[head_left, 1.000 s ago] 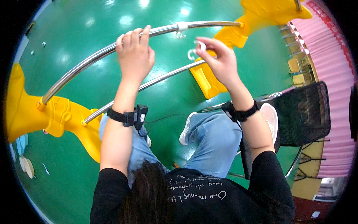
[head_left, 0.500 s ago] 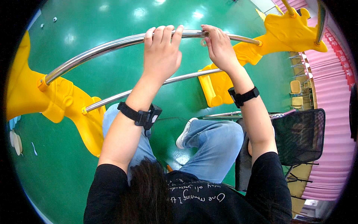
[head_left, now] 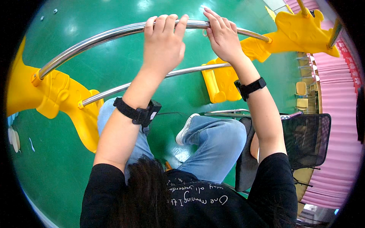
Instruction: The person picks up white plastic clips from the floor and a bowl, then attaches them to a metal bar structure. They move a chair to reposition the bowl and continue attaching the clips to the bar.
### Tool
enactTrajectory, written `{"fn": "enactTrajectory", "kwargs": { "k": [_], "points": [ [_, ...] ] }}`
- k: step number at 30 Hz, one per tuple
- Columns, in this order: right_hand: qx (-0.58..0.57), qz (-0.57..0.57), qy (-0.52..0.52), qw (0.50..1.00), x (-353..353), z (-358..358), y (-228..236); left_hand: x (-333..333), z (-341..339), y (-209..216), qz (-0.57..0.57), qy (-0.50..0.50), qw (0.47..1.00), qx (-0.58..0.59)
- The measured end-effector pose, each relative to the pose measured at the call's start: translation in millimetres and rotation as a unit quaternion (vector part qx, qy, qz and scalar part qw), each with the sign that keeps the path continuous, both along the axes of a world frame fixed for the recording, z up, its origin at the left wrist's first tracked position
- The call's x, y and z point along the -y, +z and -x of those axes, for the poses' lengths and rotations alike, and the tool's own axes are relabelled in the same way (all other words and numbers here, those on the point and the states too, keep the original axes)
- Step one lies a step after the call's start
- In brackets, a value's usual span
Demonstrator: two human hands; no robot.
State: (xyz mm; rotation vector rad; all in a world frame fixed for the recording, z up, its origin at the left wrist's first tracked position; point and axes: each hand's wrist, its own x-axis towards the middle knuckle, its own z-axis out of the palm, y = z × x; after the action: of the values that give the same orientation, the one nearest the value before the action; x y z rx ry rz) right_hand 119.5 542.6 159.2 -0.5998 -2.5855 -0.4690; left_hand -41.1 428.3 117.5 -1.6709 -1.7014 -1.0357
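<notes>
A shiny curved metal bar [head_left: 102, 39] runs between two yellow moulded plastic end pieces. My left hand [head_left: 164, 41] is closed over the upper bar near its middle, knuckles up. Just to the right, my right hand [head_left: 223, 40] lies across the same bar with its fingers stretched out and its palm side hidden. A small pale loop [head_left: 205, 33] shows beside its thumb; whether the thumb holds it I cannot tell. Below runs a thinner straight metal bar [head_left: 186, 71]. Black straps with small devices circle both my forearms.
The left yellow end piece [head_left: 62, 93] and the giraffe-shaped right one [head_left: 298, 32] flank the bars. A black mesh chair [head_left: 306, 138] stands at my right, with small yellow chairs [head_left: 301, 88] and a pink curtain [head_left: 330, 125] beyond. Small pale items lie on the green floor [head_left: 49, 159].
Both hands and the bars sit higher in the picture. The right hand's fingers have straightened and lifted from their curl over the bar.
</notes>
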Motion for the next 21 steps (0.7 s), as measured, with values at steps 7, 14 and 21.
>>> {"fn": "enactTrajectory", "kwargs": {
  "k": [7, 14, 21],
  "points": [
    [-0.009, 0.044, 0.008, 0.999, -1.3, -4.6, 0.7, -2.3, 1.1, 0.2, 0.003, -0.006, 1.0, -0.007],
    [-0.11, 0.165, 0.0, 0.98, 39.6, -60.2, 7.7, 1.9, 3.1, 3.9, 0.012, -0.003, 1.0, 0.0],
    [-0.187, 0.317, -0.218, 0.904, 135.9, -218.1, -1.5, 2.2, 2.2, 4.7, 0.033, 0.007, 0.999, -0.03]
  ]
}}
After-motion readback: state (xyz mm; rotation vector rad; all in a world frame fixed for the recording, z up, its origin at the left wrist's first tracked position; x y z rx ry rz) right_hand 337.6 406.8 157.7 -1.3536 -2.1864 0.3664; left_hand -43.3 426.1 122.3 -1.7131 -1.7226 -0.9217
